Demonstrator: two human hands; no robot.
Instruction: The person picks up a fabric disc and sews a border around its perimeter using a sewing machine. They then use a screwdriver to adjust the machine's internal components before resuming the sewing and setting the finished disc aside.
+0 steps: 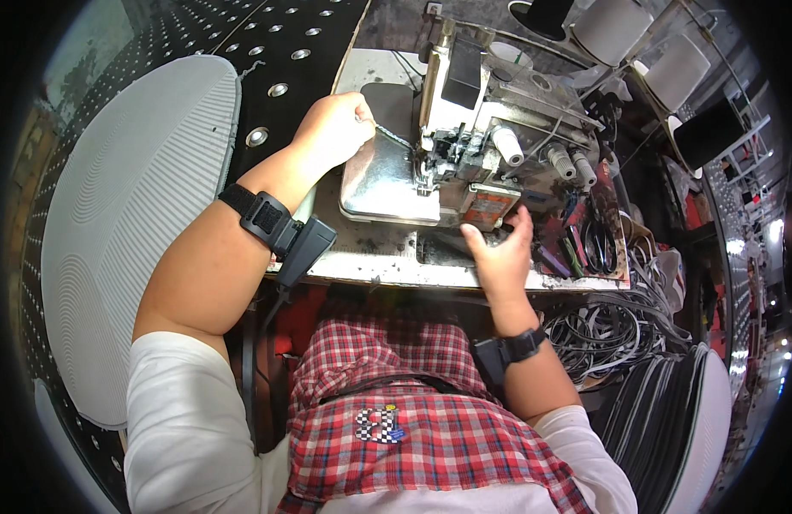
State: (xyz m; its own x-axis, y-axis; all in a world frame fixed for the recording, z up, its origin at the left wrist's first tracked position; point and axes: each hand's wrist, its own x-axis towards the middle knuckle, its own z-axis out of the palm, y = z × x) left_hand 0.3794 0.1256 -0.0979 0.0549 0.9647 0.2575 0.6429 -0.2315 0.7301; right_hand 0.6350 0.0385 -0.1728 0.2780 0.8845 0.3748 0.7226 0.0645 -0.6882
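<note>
An overlock-type sewing machine stands on the worktable before me, with a shiny metal plate on its left side. My left hand is over the upper left of this plate, fingers closed on a thin braided thread chain. The chain runs taut from my fingers toward the needle area. Lower right, my right hand has thumb and fingers spread just below the machine's orange-marked front cover. Nothing shows in its grasp; whether its fingertips touch the machine is unclear.
A large grey ribbed panel leans on the left beside a black table with metal studs. Scissors and small tools lie right of the machine. Tangled strips and stacked dark pieces sit below right. Thread cones stand behind.
</note>
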